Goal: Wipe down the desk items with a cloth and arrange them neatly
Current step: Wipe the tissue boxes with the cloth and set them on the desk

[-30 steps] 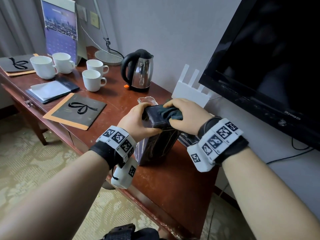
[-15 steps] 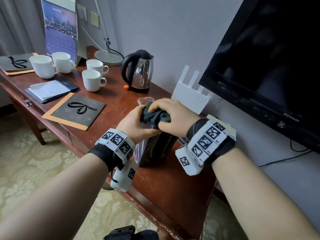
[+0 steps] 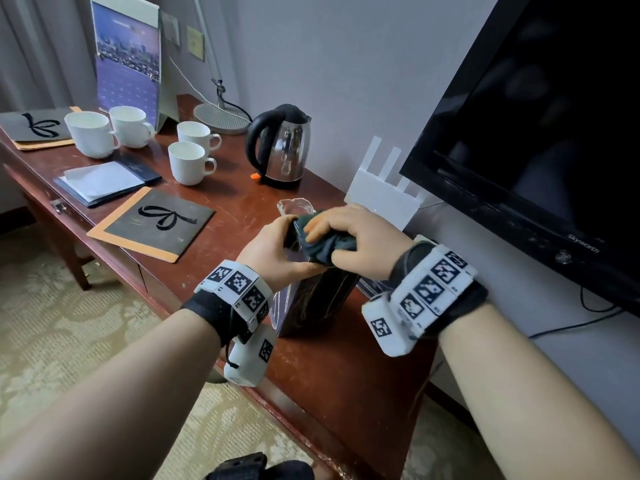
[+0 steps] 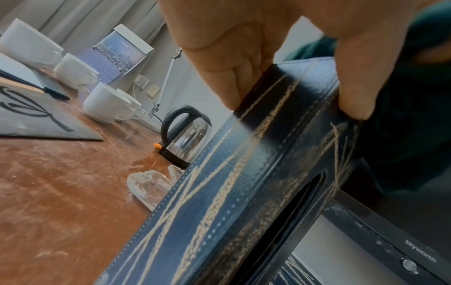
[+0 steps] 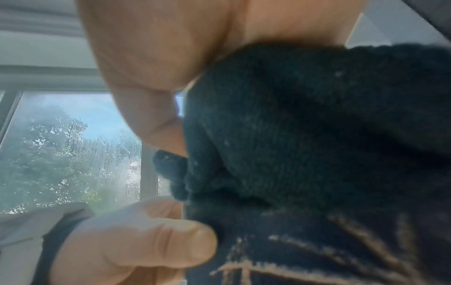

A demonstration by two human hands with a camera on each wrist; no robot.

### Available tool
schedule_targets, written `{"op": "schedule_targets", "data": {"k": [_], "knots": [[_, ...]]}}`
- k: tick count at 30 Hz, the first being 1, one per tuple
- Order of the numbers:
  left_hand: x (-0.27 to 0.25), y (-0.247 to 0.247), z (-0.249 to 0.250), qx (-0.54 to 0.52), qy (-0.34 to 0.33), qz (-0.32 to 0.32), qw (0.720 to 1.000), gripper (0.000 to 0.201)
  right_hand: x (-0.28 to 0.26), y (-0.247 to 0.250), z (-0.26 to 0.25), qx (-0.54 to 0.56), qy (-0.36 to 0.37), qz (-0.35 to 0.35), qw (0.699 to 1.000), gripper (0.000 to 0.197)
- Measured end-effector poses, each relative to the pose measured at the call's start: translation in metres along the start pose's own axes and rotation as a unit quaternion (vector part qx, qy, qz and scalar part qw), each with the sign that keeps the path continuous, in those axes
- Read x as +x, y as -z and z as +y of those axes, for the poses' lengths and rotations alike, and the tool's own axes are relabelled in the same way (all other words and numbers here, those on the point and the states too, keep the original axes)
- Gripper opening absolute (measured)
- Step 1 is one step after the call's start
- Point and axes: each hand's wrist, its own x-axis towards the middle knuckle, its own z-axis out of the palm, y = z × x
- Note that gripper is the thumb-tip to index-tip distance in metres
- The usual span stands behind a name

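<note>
A dark leather tissue box point(image 3: 313, 299) with tan scuff lines stands on end on the red-brown desk point(image 3: 332, 368). My left hand point(image 3: 277, 252) grips its upper end, thumb on the near side and fingers on the far side; the left wrist view shows this grip point(image 4: 292, 92) on the box point(image 4: 244, 183). My right hand point(image 3: 349, 233) holds a bunched dark green cloth point(image 3: 325, 245) and presses it on the box's top. In the right wrist view the cloth point(image 5: 317, 125) covers the box point(image 5: 317, 260) under my right hand point(image 5: 158, 77).
A clear glass ashtray point(image 3: 294, 207) sits just behind the box, a white router point(image 3: 381, 199) and a black TV point(image 3: 536, 133) to the right. Farther left are a steel kettle point(image 3: 280, 150), several white cups point(image 3: 188, 162), a dark folder point(image 3: 152, 223), a notepad point(image 3: 104, 181) and a calendar point(image 3: 128, 60).
My right hand has slid the cloth leftward across the box's top, toward my left hand. The left hand keeps its grip and the box stays standing.
</note>
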Motion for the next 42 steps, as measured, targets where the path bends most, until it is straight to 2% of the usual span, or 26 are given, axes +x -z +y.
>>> {"op": "schedule_targets", "data": {"k": [1, 3, 6, 7, 8, 10, 12, 14, 16, 18, 21, 23, 26, 30, 33, 35, 37, 42], "knots": [[0.0, 0.0, 0.0, -0.002, 0.0, -0.002, 1.0, 0.077, -0.006, 0.004, 0.006, 0.017, -0.007, -0.012, 1.0, 0.035], [0.001, -0.001, -0.003, 0.001, 0.01, -0.007, 1.0, 0.088, -0.013, 0.015, 0.026, 0.031, -0.083, 0.009, 0.996, 0.025], [0.003, -0.002, -0.006, 0.011, 0.022, -0.015, 1.0, 0.092, -0.018, 0.028, 0.053, -0.081, -0.235, 0.095, 0.964, 0.024], [0.003, -0.002, -0.007, 0.015, 0.021, -0.013, 1.0, 0.094, -0.018, 0.029, 0.057, -0.107, -0.254, 0.124, 0.953, 0.024], [0.003, -0.002, -0.006, 0.015, 0.019, -0.012, 1.0, 0.093, -0.014, 0.027, 0.055, -0.102, -0.248, 0.158, 0.95, 0.027], [0.003, -0.001, -0.005, 0.005, 0.017, -0.011, 1.0, 0.086, -0.004, 0.017, 0.038, -0.035, -0.171, 0.203, 0.964, 0.033], [0.002, -0.002, -0.005, -0.015, 0.012, -0.005, 1.0, 0.082, 0.003, 0.003, 0.022, -0.028, -0.079, 0.149, 0.985, 0.038], [0.003, -0.001, -0.004, -0.024, 0.005, -0.005, 1.0, 0.087, 0.001, -0.01, 0.018, -0.081, -0.05, 0.091, 0.991, 0.039], [0.004, -0.002, -0.007, -0.031, 0.003, -0.007, 0.999, 0.091, -0.007, -0.008, 0.026, -0.097, -0.083, 0.124, 0.984, 0.038], [0.006, -0.005, -0.012, -0.039, -0.002, -0.011, 0.999, 0.091, -0.017, -0.003, 0.039, -0.089, -0.153, 0.155, 0.972, 0.038], [0.002, -0.007, -0.019, -0.086, 0.018, -0.009, 0.996, 0.081, -0.024, -0.003, 0.05, -0.058, -0.226, 0.16, 0.959, 0.037], [-0.004, -0.01, -0.03, -0.113, 0.042, -0.035, 0.992, 0.092, -0.025, -0.007, 0.048, -0.06, -0.237, 0.154, 0.957, 0.038], [-0.014, -0.022, -0.045, -0.05, 0.074, -0.078, 0.993, 0.109, -0.023, -0.009, 0.047, -0.056, -0.249, 0.16, 0.953, 0.04], [-0.012, -0.029, -0.051, -0.009, 0.077, -0.06, 0.995, 0.101, -0.028, -0.015, 0.049, 0.027, -0.267, 0.241, 0.933, 0.051], [-0.01, -0.017, -0.041, 0.025, 0.017, -0.049, 0.998, 0.092, -0.036, -0.013, 0.052, 0.11, -0.298, 0.275, 0.907, 0.061], [-0.01, -0.004, -0.029, 0.062, -0.023, -0.037, 0.997, 0.091, -0.041, -0.009, 0.054, 0.139, -0.319, 0.275, 0.896, 0.058], [-0.009, 0.01, -0.018, 0.099, -0.044, -0.036, 0.993, 0.095, -0.045, -0.008, 0.054, 0.148, -0.306, 0.297, 0.892, 0.051], [-0.01, 0.028, -0.008, 0.243, -0.002, -0.103, 0.965, 0.093, -0.055, -0.028, 0.044, 0.187, -0.262, 0.337, 0.885, 0.042]]}}
